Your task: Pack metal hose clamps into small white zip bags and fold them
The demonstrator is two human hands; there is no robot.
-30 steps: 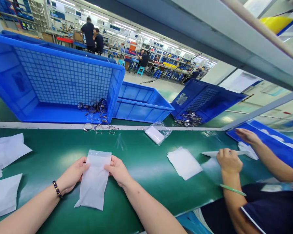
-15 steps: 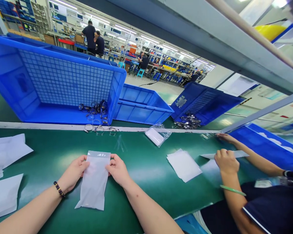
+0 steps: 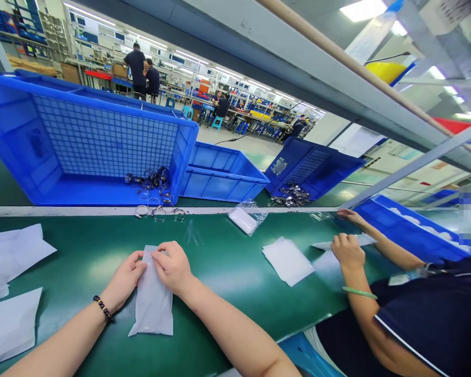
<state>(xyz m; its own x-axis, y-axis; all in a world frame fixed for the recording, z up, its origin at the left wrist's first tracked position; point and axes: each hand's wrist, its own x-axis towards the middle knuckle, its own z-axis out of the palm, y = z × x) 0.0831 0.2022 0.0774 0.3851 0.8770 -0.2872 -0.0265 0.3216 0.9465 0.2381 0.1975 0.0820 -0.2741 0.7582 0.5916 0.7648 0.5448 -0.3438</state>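
Green counter (image 3: 220,272) runs left to right, pale rail along its far side, workshop beyond. White pouch (image 3: 154,311) lies lengthwise near the person, left of the middle, top end pointing far. Left hand (image 3: 123,280) pinches its left edge close to the top; right hand (image 3: 175,268) has thumb and fingers closed on the top right part, grip pressed together on the film. Exact finger contact there is partly hidden. Pouch contents can't be made out.

Risks, as judged: film looks thin and limp, so uneven pull between the two grips could crease the top or skew it. Pinch sits at the edges only; a slip would let the top go crooked. The near end flares and looks unheld, so it could swing or fold under if the top is lifted.

Wire rings (image 3: 138,214) sit by the rail at the mouth of the big blue crate (image 3: 90,189); a knock on the crate could send them onto the counter. Clear bag (image 3: 244,221) on the far side looks slippery, could slide if brushed. Sheet stack (image 3: 288,262) to the right is uneven, and a co-worker's hand (image 3: 348,254) is near it; an elbow or sleeve could fan it out.
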